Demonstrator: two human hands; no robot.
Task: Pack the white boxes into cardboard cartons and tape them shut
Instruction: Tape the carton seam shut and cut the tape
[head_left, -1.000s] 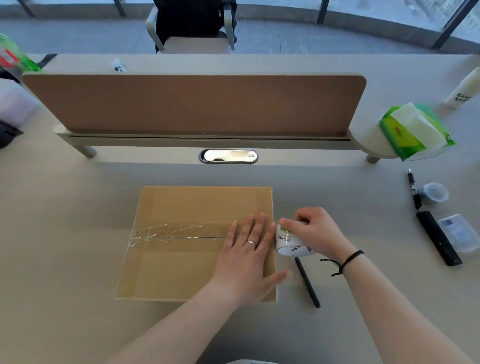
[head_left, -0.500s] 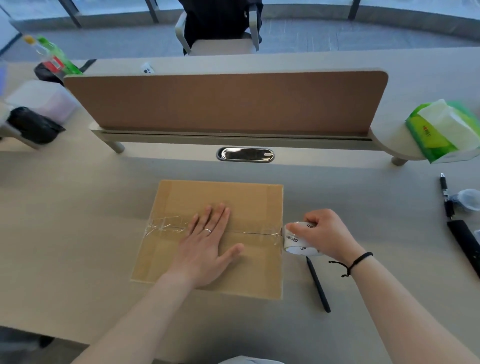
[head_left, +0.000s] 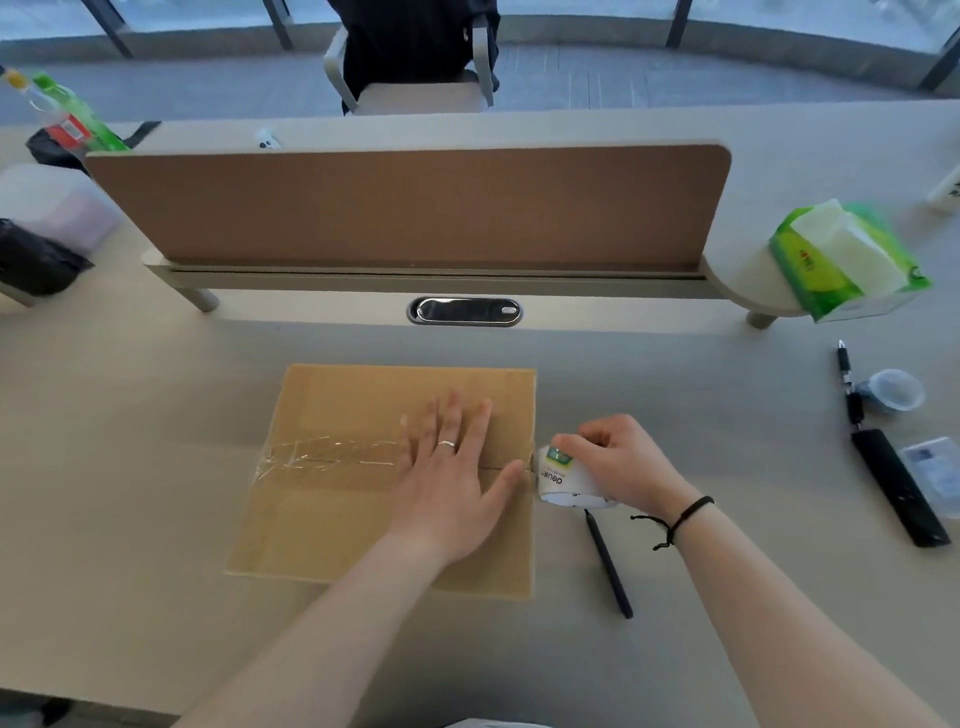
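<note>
**Carton closed, tape along the seam, roll at its right edge**

I find the carton (head_left: 384, 478) lying flat on the desk (head_left: 130, 415), just below the middle of my view, flaps closed. Clear tape (head_left: 327, 454) runs along the centre seam from the carton's 9 o'clock edge toward the middle. The left hand (head_left: 457, 478) lies palm-down on the lid over the seam, fingers straight and slightly spread, a ring on one finger. At the carton's 3 o'clock edge, the right hand (head_left: 618, 462) curls round the tape roll (head_left: 566, 478), which touches the carton's side. A black pen (head_left: 608, 564) lies on the desk at 5 o'clock from the roll. Well off at 3 o'clock I note a second pen (head_left: 847, 382), a small clear cup (head_left: 896, 389) and a black remote (head_left: 898, 488). A green tissue pack (head_left: 847, 260) sits at 2 o'clock, beside the brown divider (head_left: 405, 208).
</note>
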